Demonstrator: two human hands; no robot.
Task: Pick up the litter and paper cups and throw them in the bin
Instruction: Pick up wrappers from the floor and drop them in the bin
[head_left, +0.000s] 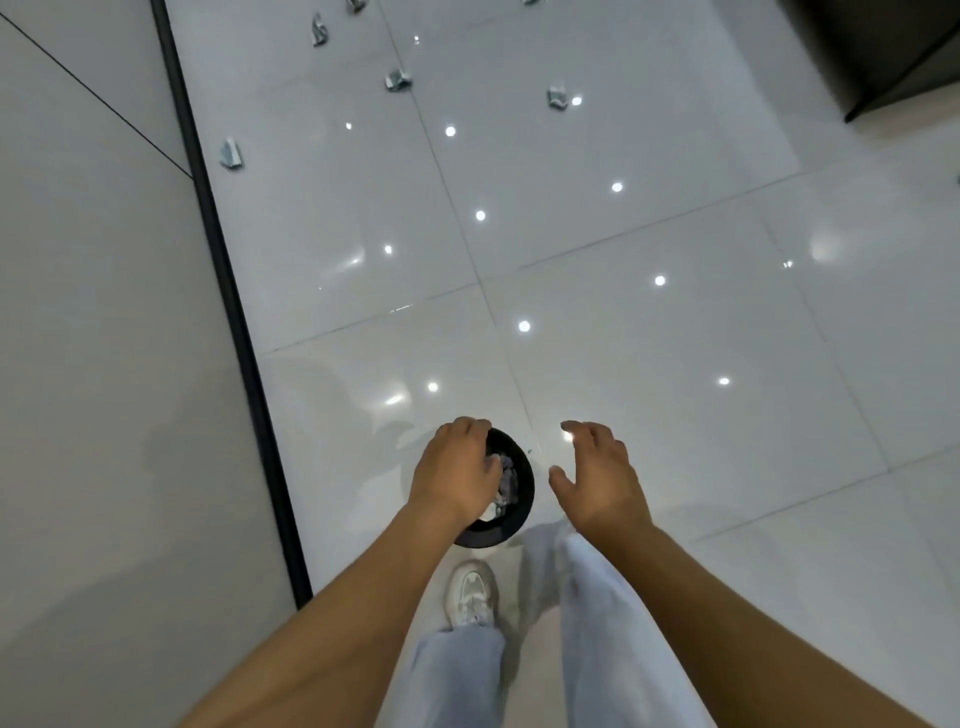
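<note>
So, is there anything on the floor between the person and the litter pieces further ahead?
Nothing visible. Bare glossy floor with only light reflections lies between the feet and the nearest litter piece by the left wall. The left hand holds the black bin; the right hand is empty.

Floor (597, 234): large pale tiles, smooth and highly glossy, mirroring ceiling lights as bright spots; thin grout lines between them. Bin (522, 488): black, smooth-looking wall with a dull sheen, holding crumpled pale paper (506, 480); the scattered litter (398, 80) on the far floor looks like crumpled paper or foil, greyish, material uncertain. Left wall panel (104, 312): matt, smooth, edged by a dark strip (228, 291); trousers (597, 613) pale soft cloth, shoe (470, 595) white with matt upper.
</note>
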